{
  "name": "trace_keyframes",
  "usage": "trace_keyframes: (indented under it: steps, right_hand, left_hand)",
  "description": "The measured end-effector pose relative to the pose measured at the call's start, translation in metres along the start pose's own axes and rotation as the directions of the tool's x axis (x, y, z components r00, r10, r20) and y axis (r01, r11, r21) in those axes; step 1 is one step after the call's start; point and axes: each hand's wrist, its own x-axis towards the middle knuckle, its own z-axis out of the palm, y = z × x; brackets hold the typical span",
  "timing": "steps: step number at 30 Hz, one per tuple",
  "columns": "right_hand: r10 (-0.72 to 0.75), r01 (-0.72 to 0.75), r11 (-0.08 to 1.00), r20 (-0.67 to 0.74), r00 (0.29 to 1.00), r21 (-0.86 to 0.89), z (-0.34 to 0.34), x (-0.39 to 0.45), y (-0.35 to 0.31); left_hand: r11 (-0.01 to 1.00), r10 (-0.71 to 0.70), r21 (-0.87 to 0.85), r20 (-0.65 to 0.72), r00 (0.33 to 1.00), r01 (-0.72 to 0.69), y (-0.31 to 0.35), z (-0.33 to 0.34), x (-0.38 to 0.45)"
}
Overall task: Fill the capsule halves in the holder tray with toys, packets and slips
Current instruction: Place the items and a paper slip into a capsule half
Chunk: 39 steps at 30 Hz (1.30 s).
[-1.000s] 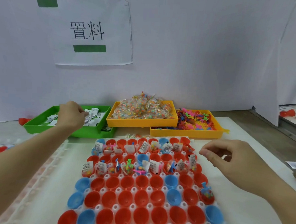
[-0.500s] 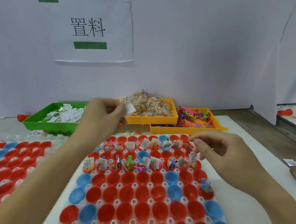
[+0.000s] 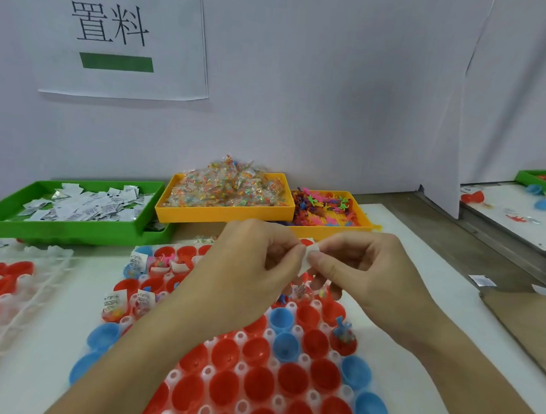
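White slip now pinched between left hand and right hand, fetched from green tray, held over holder tray. Likely separating slips; near rows of capsule halves unfilled.

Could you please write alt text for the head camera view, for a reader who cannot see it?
Two hands, left hand and right hand, pinch a small white paper slip between them above a holder tray of red and blue capsule halves. Behind sit a green tray of slips and two yellow trays, of packets and toys.
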Motion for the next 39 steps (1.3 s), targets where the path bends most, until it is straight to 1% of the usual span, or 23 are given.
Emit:
trace_keyframes:
  steps: [2, 5, 7, 10, 15, 17, 20, 23, 26, 29, 32, 39]
  right_hand:
    - [0.014, -0.014, 1.000, 0.023, 1.000, 0.014, -0.002, 0.000, 0.000]
    - [0.017, -0.019, 0.999, 0.041, 0.999, 0.031, -0.007, 0.001, -0.001]
    - [0.004, -0.005, 1.000, 0.059, 0.998, 0.016, -0.008, 0.001, -0.002]
    - [-0.020, 0.021, 1.000, 0.081, 0.997, -0.007, -0.007, 0.000, -0.001]
    - [-0.030, 0.031, 0.999, 0.082, 0.996, -0.020, -0.015, 0.001, 0.002]
    - [-0.035, 0.034, 0.999, 0.087, 0.996, 0.003, -0.020, 0.000, 0.001]
    - [-0.028, 0.029, 1.000, 0.088, 0.996, -0.001, -0.033, 0.000, 0.000]
    - [0.064, -0.048, 0.994, 0.157, 0.986, -0.102, -0.050, -0.002, 0.002]
    - [0.181, -0.114, 0.962, 0.265, 0.947, -0.250, -0.057, -0.003, 0.004]
    - [0.240, -0.127, 0.939, 0.344, 0.908, -0.320, -0.054, -0.003, 0.003]
    - [0.264, -0.125, 0.922, 0.361, 0.894, -0.366, -0.050, -0.003, 0.001]
    - [0.308, -0.144, 0.895, 0.349, 0.885, -0.423, -0.046, -0.004, 0.001]
  left_hand:
    - [1.000, -0.002, -0.006, 0.037, 0.999, 0.002, -0.001, 0.000, 0.001]
    - [0.999, 0.001, -0.039, 0.042, 0.999, 0.000, -0.002, -0.002, 0.005]
    - [0.998, 0.002, -0.061, 0.059, 0.998, 0.002, -0.002, 0.000, 0.005]
    - [0.999, -0.005, -0.044, 0.094, 0.996, 0.009, -0.005, 0.005, 0.003]
    - [0.994, -0.023, -0.104, 0.169, 0.985, 0.041, -0.005, 0.006, 0.003]
    - [0.991, -0.028, -0.127, 0.188, 0.982, 0.052, -0.005, 0.007, 0.003]
    - [0.993, -0.045, -0.101, 0.227, 0.973, 0.069, -0.006, 0.008, 0.002]
    - [1.000, -0.018, 0.012, 0.285, 0.958, 0.015, -0.006, 0.010, 0.001]
    - [0.995, -0.021, 0.102, 0.391, 0.920, -0.021, -0.004, 0.014, -0.002]
    - [0.987, -0.050, 0.160, 0.461, 0.886, -0.028, -0.002, 0.018, -0.005]
    - [0.983, -0.072, 0.184, 0.493, 0.867, -0.023, -0.003, 0.020, -0.005]
    - [0.990, -0.059, 0.139, 0.541, 0.839, -0.020, -0.007, 0.024, -0.006]
